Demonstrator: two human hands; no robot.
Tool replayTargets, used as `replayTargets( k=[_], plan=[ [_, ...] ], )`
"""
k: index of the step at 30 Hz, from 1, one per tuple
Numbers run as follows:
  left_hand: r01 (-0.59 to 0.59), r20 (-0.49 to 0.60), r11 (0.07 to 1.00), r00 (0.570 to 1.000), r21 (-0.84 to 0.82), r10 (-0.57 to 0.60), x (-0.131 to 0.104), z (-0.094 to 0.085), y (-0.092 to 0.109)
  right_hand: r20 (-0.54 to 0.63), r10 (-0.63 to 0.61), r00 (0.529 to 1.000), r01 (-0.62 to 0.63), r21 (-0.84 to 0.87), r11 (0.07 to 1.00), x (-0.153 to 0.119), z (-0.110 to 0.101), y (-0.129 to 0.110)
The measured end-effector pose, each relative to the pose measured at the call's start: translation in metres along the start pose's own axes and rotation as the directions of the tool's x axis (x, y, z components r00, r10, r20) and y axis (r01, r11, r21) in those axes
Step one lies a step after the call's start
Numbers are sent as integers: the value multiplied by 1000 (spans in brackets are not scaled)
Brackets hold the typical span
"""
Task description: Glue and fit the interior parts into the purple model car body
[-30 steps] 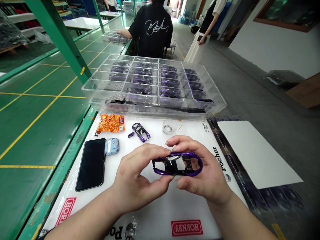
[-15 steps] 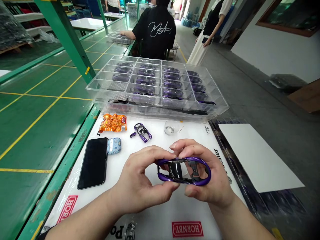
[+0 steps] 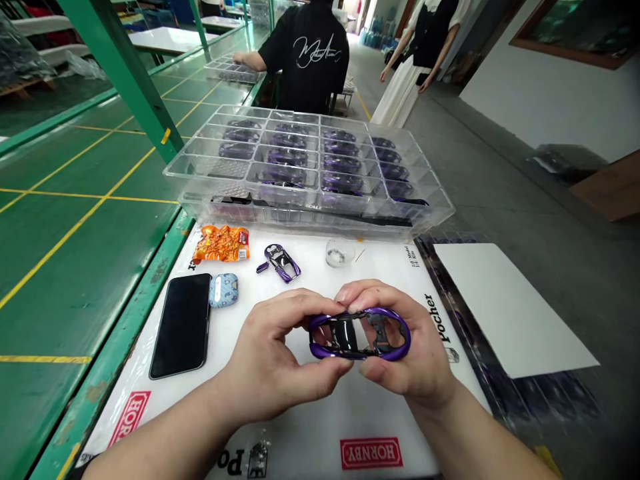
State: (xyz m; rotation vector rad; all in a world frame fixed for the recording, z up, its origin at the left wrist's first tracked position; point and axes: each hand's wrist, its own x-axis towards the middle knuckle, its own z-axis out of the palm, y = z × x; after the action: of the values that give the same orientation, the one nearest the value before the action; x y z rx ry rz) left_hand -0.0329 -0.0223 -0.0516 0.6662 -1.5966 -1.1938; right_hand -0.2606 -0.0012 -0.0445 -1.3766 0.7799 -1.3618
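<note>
A purple and black toy car body (image 3: 345,337), with open gaps in its shell, is held up over the white work surface. My left hand (image 3: 280,353) grips its left end, fingers along the far side and thumb along the near side. Closed round the right end is my right hand (image 3: 415,340), its thumb below. A second purple car body (image 3: 283,262) lies beyond my hands, with a small purple piece (image 3: 263,267) beside it. Near that stands a small clear cup (image 3: 340,253) with tiny bits inside and a thin stick (image 3: 360,255) alongside.
A clear divided tray (image 3: 305,167) of purple car bodies spans the far edge. To the left lie a phone (image 3: 181,327), a blue patterned case (image 3: 224,291) and an orange snack packet (image 3: 221,244). A white sheet (image 3: 510,307) is at right. Two people (image 3: 313,60) are beyond.
The car body and both hands have shifted slightly left in view, as has the whole scene. My grip looks the same. The standing person's arms have moved apart.
</note>
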Motion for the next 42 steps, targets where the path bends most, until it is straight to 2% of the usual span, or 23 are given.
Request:
replayTargets(
  k=[10,13,16,31,38,42],
  plan=[
    [220,23,971,976,-96,-219,6,-1,6,-40,116,992,-110,117,987,-4,8,9],
    [199,-4,972,980,-123,-201,5,0,4,-20,126,992,-124,76,989,-5,7,8],
    [144,-34,986,989,-83,-147,5,0,3,-26,97,995,-96,8,995,-4,5,6],
    [9,-19,996,1000,88,-7,4,3,5,-77,-16,997,9,-87,996,-5,8,7],
    [128,-97,982,989,140,-115,2,3,2,-124,129,984,-132,-20,991,-6,2,12],
    [189,-143,975,975,120,-171,2,-2,-5,-157,39,987,-50,-72,996,-2,-5,10]
  ],
)
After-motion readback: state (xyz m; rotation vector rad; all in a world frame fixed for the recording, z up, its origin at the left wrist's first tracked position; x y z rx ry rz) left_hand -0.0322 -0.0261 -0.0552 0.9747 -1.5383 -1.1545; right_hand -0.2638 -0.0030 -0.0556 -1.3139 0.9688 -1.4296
